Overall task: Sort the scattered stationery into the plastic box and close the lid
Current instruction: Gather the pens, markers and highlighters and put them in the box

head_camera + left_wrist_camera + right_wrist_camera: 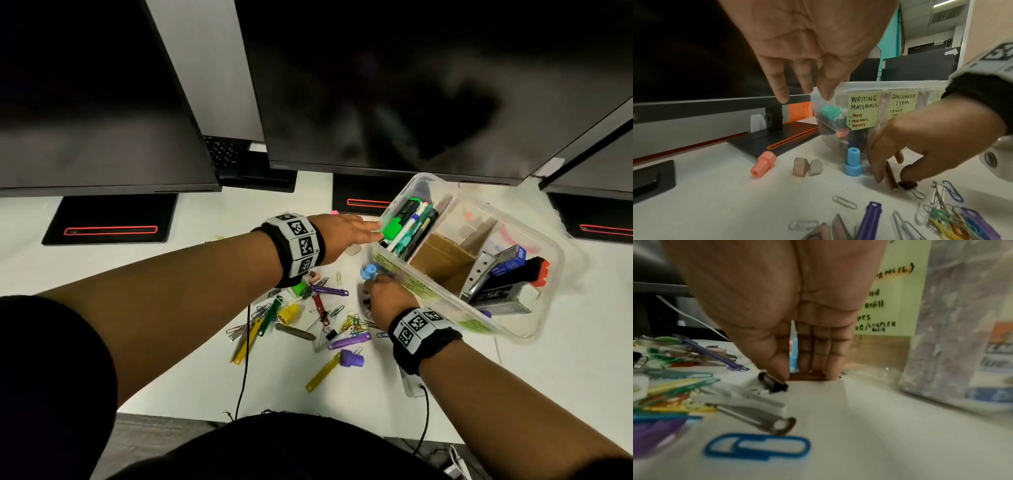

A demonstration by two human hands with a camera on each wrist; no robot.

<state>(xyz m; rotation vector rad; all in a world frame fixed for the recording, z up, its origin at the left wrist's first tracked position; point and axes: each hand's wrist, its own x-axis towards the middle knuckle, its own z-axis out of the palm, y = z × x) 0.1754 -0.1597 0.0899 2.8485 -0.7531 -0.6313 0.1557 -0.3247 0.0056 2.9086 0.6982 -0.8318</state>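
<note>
The left hand [346, 233] is held open, fingers extended beside the plastic box [534, 329]. A brown pencil [891, 176] is pinched on the table [548, 394] by the right hand [383, 298].

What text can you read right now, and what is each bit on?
"WRITING MATERIALS", "Pens", "Markers", "Pencils": first yellow label on the plastic box.
"CONSUMABLE ITEMS:", "Eraser": second yellow label; lower lines hidden by the right hand.
"PENCIL)", "Refill", "STAPLER": same label, right wrist view; the rest cut off.
Third label: cut off.
Wristband codes: patterns only.
</note>
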